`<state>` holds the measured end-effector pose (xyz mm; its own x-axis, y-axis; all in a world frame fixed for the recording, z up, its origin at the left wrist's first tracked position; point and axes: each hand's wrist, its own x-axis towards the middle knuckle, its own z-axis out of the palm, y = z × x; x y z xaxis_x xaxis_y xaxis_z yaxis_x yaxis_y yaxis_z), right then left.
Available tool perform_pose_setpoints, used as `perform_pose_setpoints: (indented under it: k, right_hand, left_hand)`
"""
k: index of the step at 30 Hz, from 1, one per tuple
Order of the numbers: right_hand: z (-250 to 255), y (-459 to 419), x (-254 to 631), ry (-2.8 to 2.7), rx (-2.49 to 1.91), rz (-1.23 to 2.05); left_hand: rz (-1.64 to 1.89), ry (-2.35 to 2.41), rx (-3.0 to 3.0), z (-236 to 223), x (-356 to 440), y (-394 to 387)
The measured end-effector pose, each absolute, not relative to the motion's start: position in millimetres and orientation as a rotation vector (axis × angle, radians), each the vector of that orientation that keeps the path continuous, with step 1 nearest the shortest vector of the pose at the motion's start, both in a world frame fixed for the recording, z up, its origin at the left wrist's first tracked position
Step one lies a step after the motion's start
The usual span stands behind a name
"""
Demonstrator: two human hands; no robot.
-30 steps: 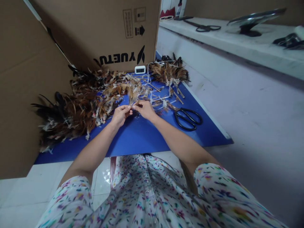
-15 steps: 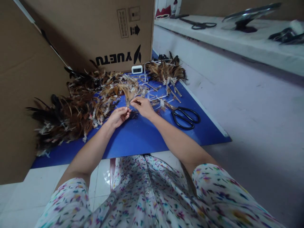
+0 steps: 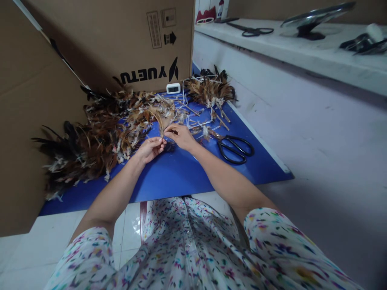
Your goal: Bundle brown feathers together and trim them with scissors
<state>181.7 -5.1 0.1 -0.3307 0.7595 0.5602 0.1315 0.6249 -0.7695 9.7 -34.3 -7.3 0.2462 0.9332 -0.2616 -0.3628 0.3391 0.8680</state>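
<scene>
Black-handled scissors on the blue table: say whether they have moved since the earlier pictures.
No. The black-handled scissors keep their place against the near right corner of the blue table; only the view shifted.

Loose feathers [image 3: 99, 133], left of and beyond the left hand [image 3: 150, 150]: rough, fluffy. Tabletop [image 3: 175, 177] beneath the right hand [image 3: 180, 137]: smooth, low sheen. Scissors [image 3: 236, 150], right of that hand: glossy black handles. Carton [image 3: 121, 40], beyond both: matt brown cardboard. Small clock-like device [image 3: 173, 88], beyond the right hand: smooth white casing, apparently plastic.
</scene>
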Motion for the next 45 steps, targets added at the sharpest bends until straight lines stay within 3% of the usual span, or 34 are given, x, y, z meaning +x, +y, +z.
perform_pose_setpoints:
  k: [45]
  right_hand:
    - [4.2, -6.2, 180.4, -1.362, -0.755, 1.240]
  left_hand:
    - [1.061, 0.922, 0.832, -0.2, 11.4, -38.4]
